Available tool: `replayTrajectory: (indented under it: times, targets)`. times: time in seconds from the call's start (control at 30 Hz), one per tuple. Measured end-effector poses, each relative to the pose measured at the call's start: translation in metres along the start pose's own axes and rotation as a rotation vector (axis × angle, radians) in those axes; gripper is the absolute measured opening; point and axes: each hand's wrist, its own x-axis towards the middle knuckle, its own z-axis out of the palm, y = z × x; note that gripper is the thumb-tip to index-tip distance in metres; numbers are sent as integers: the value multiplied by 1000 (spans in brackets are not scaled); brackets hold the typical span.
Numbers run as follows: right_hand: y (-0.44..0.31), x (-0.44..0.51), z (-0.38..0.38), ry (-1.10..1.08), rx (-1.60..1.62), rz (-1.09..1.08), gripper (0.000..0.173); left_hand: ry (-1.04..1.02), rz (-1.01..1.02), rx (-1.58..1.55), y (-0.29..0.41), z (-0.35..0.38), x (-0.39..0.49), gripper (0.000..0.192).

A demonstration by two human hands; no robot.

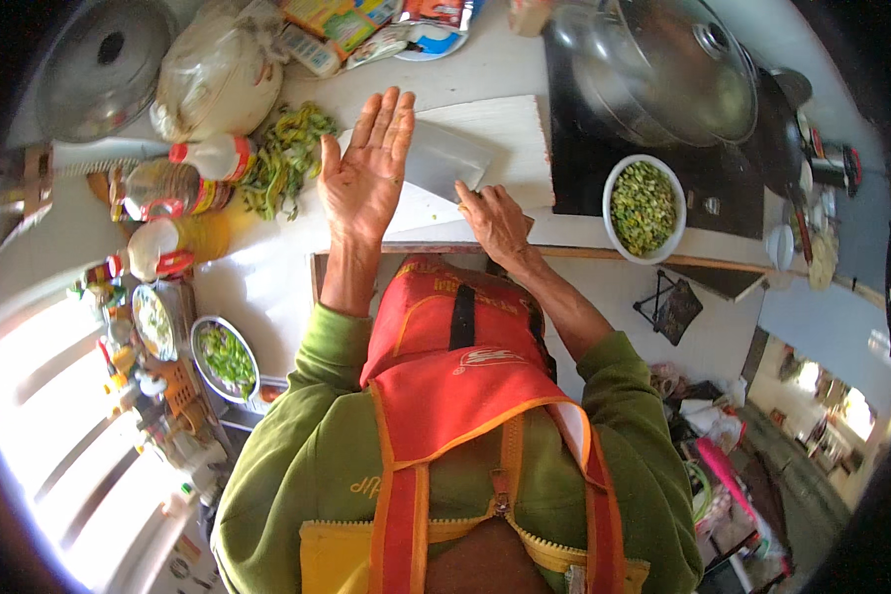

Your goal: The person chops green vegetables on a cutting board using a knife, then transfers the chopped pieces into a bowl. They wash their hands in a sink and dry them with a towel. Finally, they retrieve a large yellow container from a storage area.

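My left hand (366,167) is raised palm up with its fingers straight and close together, holding nothing. A cleaver (449,160) with a broad metal blade lies over a white cutting board (521,148), and my right hand (494,223) grips its handle, the index finger reaching onto the blade. Left of my left hand is a heap of green leafy vegetables (286,156). To the right, a white bowl (681,223) of finely chopped greens stands by the edge of the black cooktop (728,200).
A large lidded pan (661,82) sits on the cooktop. Bottles, among them an oil bottle (200,239), crowd the left side, near a bowl (197,356) of chopped green vegetables. A wrapped bundle (215,82) and food packets (341,26) lie at the back.
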Motion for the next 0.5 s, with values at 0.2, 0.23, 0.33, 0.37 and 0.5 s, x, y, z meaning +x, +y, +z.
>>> replayTrajectory:
  times: [0.2, 0.23, 0.33, 0.37, 0.5]
  targets:
    - [14, -14, 29, 74, -24, 32, 36, 128, -185, 105, -26, -28, 23, 68]
    - [7, -7, 24, 44, -16, 64, 33, 174, -198, 89, -34, -28, 25, 68]
    - [8, -14, 5, 102, 136, 194, 20, 230, -333, 103, -81, -34, 36, 67]
    - [10, -22, -3, 161, 279, 279, 20, 244, -377, 105, -97, -39, 40, 66]
    - [8, -53, -98, 666, 404, 428, 32, 295, -441, 169, -143, -68, 44, 64]
